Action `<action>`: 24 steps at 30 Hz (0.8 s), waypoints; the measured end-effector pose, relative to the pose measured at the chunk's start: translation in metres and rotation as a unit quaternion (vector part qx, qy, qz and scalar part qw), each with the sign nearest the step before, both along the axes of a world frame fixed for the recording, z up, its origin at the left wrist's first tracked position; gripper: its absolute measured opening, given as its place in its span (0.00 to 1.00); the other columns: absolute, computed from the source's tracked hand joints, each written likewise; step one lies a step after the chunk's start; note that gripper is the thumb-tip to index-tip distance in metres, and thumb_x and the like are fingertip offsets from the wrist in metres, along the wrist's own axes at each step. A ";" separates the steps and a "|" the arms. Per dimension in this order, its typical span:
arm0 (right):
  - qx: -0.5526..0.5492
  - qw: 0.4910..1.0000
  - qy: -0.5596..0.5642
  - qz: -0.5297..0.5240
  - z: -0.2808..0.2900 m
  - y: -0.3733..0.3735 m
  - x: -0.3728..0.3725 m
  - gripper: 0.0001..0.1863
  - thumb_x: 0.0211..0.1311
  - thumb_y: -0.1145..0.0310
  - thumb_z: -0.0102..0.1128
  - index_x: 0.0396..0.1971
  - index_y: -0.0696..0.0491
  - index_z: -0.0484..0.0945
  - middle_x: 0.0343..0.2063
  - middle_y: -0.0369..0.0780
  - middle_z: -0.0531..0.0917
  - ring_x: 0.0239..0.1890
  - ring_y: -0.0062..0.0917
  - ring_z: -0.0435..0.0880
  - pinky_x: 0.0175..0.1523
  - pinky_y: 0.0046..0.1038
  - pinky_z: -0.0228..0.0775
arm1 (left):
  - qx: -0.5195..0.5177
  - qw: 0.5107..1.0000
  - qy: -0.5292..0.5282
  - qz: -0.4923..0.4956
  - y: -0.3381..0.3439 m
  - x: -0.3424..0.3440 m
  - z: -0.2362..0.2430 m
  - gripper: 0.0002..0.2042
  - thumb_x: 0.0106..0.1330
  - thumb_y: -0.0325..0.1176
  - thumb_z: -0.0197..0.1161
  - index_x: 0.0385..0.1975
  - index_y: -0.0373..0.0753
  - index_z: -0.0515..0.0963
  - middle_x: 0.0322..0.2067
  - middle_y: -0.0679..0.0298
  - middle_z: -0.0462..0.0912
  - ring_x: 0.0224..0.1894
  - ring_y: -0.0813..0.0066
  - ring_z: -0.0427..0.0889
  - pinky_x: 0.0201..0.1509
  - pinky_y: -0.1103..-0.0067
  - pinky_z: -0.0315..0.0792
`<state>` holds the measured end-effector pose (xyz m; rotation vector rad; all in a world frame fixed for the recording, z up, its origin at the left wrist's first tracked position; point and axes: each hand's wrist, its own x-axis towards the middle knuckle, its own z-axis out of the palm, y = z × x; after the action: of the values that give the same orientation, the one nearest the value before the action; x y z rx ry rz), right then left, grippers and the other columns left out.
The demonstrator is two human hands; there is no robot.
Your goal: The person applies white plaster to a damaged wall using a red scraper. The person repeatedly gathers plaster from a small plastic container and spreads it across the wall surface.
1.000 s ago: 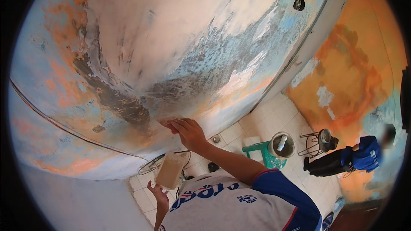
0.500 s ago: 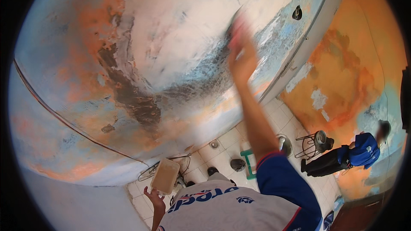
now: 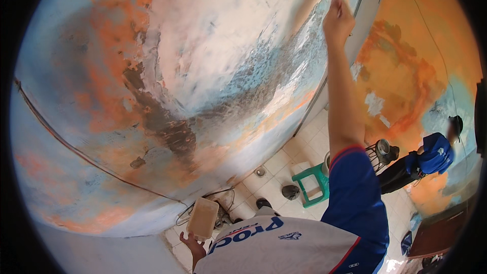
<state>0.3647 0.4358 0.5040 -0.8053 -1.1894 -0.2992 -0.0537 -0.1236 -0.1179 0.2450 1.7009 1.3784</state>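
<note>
My right arm reaches up along the patchy wall [image 3: 218,61]. High at its right side, my right hand [image 3: 339,20] is closed with the fingers curled; what it grips I cannot make out. Beside it is a broad pale, smoothed patch, bordered by blue-grey and dark, rough areas with orange paint to the left. Low down, my left hand [image 3: 194,245] holds a shallow, tan rectangular plastic container [image 3: 204,218] by its near end, away from the wall.
A green plastic stool [image 3: 310,186] and a dark round object [image 3: 290,192] are on the tiled floor. At right, a person in a blue shirt [image 3: 435,153] stands by a metal stand [image 3: 375,155] bearing a pot [image 3: 383,147]. A cable [image 3: 91,160] runs along the wall's lower left.
My right hand has swept up and to the right across the wall, off the pale patch. My left hand keeps its hold on the container. The whole view has shifted slightly.
</note>
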 end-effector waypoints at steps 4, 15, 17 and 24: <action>0.029 0.994 -0.091 -0.044 -0.009 0.037 0.002 0.14 0.68 0.70 0.57 0.49 0.52 0.86 0.37 0.48 0.89 0.38 0.36 0.89 0.46 0.33 0.78 | 0.023 0.999 0.001 0.036 0.013 0.012 0.012 0.33 0.69 0.48 0.59 0.68 0.58 0.46 0.68 0.54 0.59 0.67 0.50 0.62 0.58 0.43 0.61; -0.216 0.922 -0.216 0.238 -0.336 -0.196 -0.159 0.18 0.68 0.81 0.54 0.54 0.51 0.82 0.48 0.46 0.87 0.49 0.39 0.87 0.52 0.32 0.79 | 0.022 0.989 -0.088 0.119 0.018 0.027 0.001 0.35 0.67 0.49 0.61 0.68 0.59 0.46 0.68 0.54 0.58 0.66 0.49 0.62 0.57 0.43 0.63; -0.207 0.963 -0.136 0.104 -0.280 -0.137 -0.102 0.15 0.76 0.72 0.48 0.52 0.56 0.82 0.48 0.48 0.86 0.50 0.37 0.87 0.55 0.33 0.78 | 0.017 0.986 -0.105 0.130 0.027 0.031 0.022 0.36 0.67 0.50 0.61 0.68 0.59 0.45 0.68 0.54 0.57 0.67 0.48 0.61 0.57 0.42 0.62; 0.039 0.999 -0.017 -0.019 0.017 0.012 0.015 0.17 0.71 0.68 0.53 0.54 0.56 0.82 0.37 0.50 0.87 0.32 0.38 0.87 0.41 0.34 0.76 | 0.007 0.982 -0.123 0.142 0.031 0.023 0.047 0.35 0.70 0.50 0.58 0.69 0.58 0.43 0.69 0.56 0.57 0.69 0.47 0.59 0.58 0.41 0.61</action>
<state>0.3797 0.4476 0.5207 -0.7583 -1.1889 -0.3893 -0.0310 -0.0922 -0.0709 -0.1625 1.5595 1.5573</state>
